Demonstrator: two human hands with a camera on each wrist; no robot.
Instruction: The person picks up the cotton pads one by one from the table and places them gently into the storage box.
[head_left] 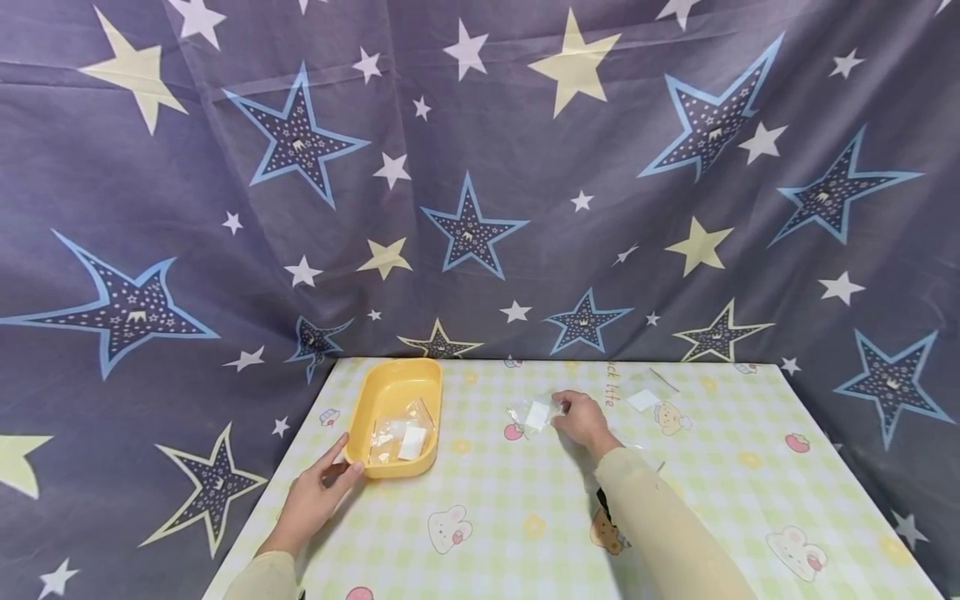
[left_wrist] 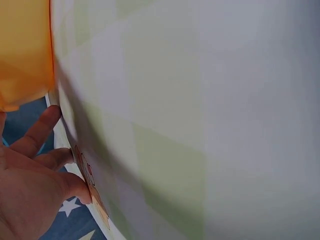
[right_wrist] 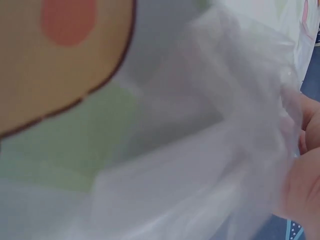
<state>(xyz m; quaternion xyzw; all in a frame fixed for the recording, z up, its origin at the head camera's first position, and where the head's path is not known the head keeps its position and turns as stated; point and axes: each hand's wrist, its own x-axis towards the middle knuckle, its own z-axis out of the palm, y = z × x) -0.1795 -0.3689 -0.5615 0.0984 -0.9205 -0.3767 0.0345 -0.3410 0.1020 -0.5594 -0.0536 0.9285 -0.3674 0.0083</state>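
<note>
A yellow tray (head_left: 363,408) stands at the table's back left, with at least one clear plastic bag (head_left: 386,446) and its white label lying inside. At the tray's near left corner, my left hand (head_left: 315,500) holds the rim between thumb and index finger. In the left wrist view, other fingers (left_wrist: 37,135) of that hand rest against the table. My right hand (head_left: 581,418) pinches the right edge of another clear plastic bag (head_left: 536,414) with a white label, near mid-table. That bag (right_wrist: 200,165) looks blurred and crumpled in the right wrist view; its contents cannot be made out.
Another clear bag with a white label (head_left: 643,400) and a dark strip (head_left: 664,381) lies at the back right. Beside the right forearm a further dark strip (head_left: 661,467) shows, partly hidden. A starry cloth (head_left: 480,150) hangs behind the checked table (head_left: 495,533).
</note>
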